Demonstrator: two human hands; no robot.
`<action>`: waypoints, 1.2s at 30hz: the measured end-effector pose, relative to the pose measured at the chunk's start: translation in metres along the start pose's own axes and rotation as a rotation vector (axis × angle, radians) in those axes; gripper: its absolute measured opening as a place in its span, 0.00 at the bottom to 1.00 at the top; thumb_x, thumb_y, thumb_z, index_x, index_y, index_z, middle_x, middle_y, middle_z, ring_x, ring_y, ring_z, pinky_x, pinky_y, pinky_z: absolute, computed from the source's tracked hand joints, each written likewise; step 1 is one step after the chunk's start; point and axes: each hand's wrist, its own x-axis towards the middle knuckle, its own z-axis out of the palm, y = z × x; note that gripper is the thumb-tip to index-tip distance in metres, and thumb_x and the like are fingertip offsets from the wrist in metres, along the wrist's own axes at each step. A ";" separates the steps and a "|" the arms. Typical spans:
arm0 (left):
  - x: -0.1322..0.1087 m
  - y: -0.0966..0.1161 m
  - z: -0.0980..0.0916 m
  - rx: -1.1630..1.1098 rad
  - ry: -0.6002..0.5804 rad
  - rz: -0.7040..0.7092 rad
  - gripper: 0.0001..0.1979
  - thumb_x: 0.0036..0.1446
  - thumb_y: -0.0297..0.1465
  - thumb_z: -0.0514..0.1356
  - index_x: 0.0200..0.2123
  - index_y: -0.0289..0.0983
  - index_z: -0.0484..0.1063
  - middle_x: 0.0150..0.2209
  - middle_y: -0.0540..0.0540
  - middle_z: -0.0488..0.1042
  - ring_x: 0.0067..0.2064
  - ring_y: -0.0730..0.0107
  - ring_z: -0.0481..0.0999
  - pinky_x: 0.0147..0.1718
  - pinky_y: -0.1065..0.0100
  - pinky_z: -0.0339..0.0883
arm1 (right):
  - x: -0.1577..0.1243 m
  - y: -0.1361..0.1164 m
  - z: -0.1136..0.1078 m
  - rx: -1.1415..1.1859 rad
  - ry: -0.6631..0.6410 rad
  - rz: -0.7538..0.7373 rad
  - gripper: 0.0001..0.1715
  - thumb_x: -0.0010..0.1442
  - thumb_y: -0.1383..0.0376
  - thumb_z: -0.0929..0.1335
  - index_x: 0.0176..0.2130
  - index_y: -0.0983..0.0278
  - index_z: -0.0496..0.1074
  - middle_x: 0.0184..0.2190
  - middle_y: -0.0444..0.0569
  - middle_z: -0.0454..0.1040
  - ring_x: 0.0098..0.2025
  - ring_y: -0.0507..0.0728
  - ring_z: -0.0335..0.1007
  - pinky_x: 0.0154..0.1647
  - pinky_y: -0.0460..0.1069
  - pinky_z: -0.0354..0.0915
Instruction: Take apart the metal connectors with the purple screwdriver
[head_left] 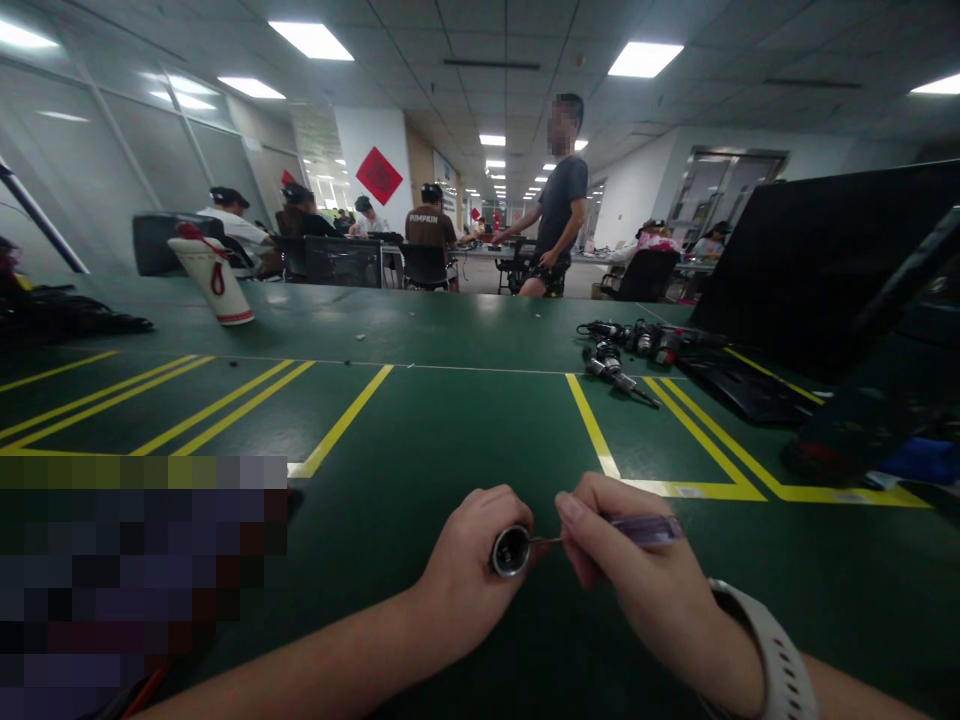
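My left hand [465, 570] is closed around a small round metal part [511, 551], its open end facing me. My right hand [637, 580] pinches a small screwdriver with a clear purple handle [646, 529]; its thin shaft reaches left into the metal part. Both hands hover low over the green table [420, 440], between two yellow lines. A white watch sits on my right wrist [772, 660].
A pile of dark metal tool parts [630, 350] lies at the back right. A white bottle with red trim [214, 275] stands at the back left. Black monitors [817, 260] rise on the right. People sit and one stands at desks beyond the table.
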 end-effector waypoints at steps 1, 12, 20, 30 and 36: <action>0.000 0.000 0.000 -0.002 0.001 0.001 0.08 0.53 0.30 0.57 0.23 0.38 0.61 0.24 0.51 0.65 0.28 0.70 0.65 0.29 0.68 0.58 | 0.001 0.002 0.000 0.062 0.013 0.041 0.22 0.59 0.58 0.62 0.18 0.63 0.59 0.13 0.39 0.59 0.17 0.48 0.53 0.18 0.44 0.53; 0.003 -0.001 -0.001 -0.098 0.072 -0.082 0.08 0.50 0.28 0.58 0.22 0.38 0.60 0.24 0.52 0.64 0.27 0.72 0.64 0.26 0.71 0.58 | -0.002 0.009 0.006 0.230 0.099 0.078 0.20 0.60 0.57 0.63 0.21 0.64 0.62 0.14 0.39 0.61 0.18 0.47 0.55 0.19 0.44 0.53; 0.002 0.000 -0.001 -0.121 0.075 -0.078 0.08 0.50 0.30 0.58 0.22 0.38 0.60 0.23 0.52 0.64 0.27 0.71 0.64 0.25 0.70 0.58 | -0.007 0.001 0.004 -0.017 0.018 -0.045 0.22 0.61 0.58 0.61 0.18 0.64 0.62 0.16 0.41 0.61 0.20 0.49 0.57 0.22 0.45 0.55; 0.001 0.001 -0.002 -0.241 0.072 -0.074 0.09 0.52 0.29 0.58 0.23 0.38 0.60 0.24 0.53 0.63 0.26 0.74 0.63 0.25 0.72 0.58 | -0.005 0.013 0.006 0.329 0.091 0.010 0.18 0.60 0.59 0.63 0.22 0.64 0.64 0.16 0.40 0.62 0.19 0.48 0.57 0.20 0.44 0.54; 0.001 0.001 -0.001 -0.260 0.119 -0.108 0.09 0.50 0.29 0.61 0.24 0.38 0.60 0.24 0.54 0.62 0.26 0.74 0.62 0.25 0.72 0.57 | -0.005 0.011 0.004 0.322 0.108 -0.029 0.18 0.60 0.60 0.63 0.21 0.64 0.64 0.15 0.40 0.62 0.19 0.48 0.56 0.19 0.45 0.52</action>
